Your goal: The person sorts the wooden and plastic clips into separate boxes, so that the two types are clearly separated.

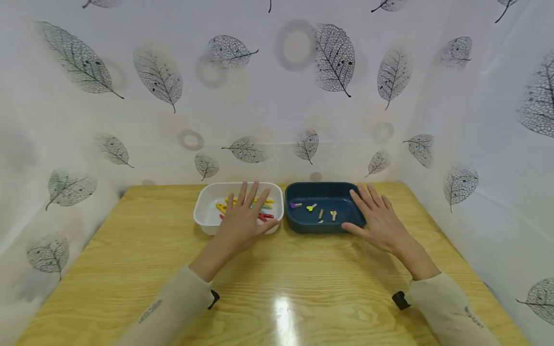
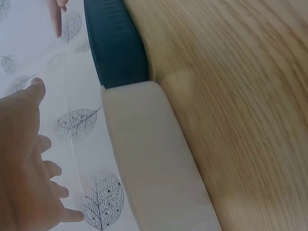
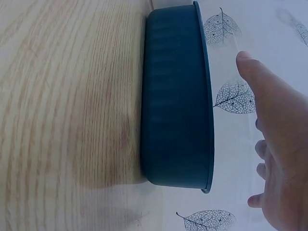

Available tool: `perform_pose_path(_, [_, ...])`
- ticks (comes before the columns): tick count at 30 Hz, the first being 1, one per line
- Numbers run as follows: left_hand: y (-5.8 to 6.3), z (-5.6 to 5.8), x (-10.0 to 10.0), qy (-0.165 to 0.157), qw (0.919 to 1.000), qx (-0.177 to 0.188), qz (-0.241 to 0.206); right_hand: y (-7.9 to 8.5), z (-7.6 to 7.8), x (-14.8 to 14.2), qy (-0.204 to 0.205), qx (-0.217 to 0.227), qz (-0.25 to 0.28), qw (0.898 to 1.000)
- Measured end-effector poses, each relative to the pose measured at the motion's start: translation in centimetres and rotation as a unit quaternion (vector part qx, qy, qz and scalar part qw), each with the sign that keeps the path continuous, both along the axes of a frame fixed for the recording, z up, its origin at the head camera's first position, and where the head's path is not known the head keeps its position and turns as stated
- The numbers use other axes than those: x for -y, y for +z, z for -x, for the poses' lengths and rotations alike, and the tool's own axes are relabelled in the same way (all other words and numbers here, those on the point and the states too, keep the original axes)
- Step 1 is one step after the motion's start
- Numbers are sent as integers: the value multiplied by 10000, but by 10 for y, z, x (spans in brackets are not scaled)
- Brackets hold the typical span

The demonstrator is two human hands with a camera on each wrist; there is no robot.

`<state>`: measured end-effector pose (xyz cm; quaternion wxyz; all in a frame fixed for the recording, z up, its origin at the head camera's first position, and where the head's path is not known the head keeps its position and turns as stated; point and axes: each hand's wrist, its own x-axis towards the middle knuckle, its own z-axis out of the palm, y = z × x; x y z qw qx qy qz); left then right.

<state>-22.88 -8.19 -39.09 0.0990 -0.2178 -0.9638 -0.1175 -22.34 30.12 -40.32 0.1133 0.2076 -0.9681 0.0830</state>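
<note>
Fingers spread, my left hand (image 1: 242, 222) hovers above the white bin (image 1: 202, 206) and holds nothing. Under and around it, several plastic clothespins lie in that bin, among them a yellow clothespin (image 1: 221, 208) and a red clothespin (image 1: 266, 216); the hand hides part of the pile. My right hand (image 1: 382, 222), spread and holding nothing, is over the right end of the dark blue bin (image 1: 318, 228). Small clips lie scattered on this bin's floor: a purple-ended clip (image 1: 295, 205), a yellow-ended clip (image 1: 311, 208), and others with wood-coloured bodies, including a brownish clip (image 1: 321, 214).
Both bins stand side by side near the back of the wooden table (image 1: 277, 274). Behind and along the sides hangs a white curtain (image 1: 264, 110) with a leaf print. A dark band (image 1: 400, 300) shows at the right sleeve.
</note>
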Motion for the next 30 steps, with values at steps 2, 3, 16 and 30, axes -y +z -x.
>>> perform_pose_path(2, [0, -1, 6, 49, 10000, -42, 70, 0, 0, 0, -7, 5, -44, 10000])
perform_pose_path(3, [-1, -1, 10, 77, 9999, -75, 94, -1, 1, 0, -15, -10, -65, 10000])
perform_pose_path(16, [-5, -4, 57, 415, 9991, 21, 59, -2, 0, -11, -281, 167, -236, 9992])
perform_pose_path(30, [-13, -13, 99, 559, 9980, -82, 273, -9, -7, -35, -526, 332, -188, 9979])
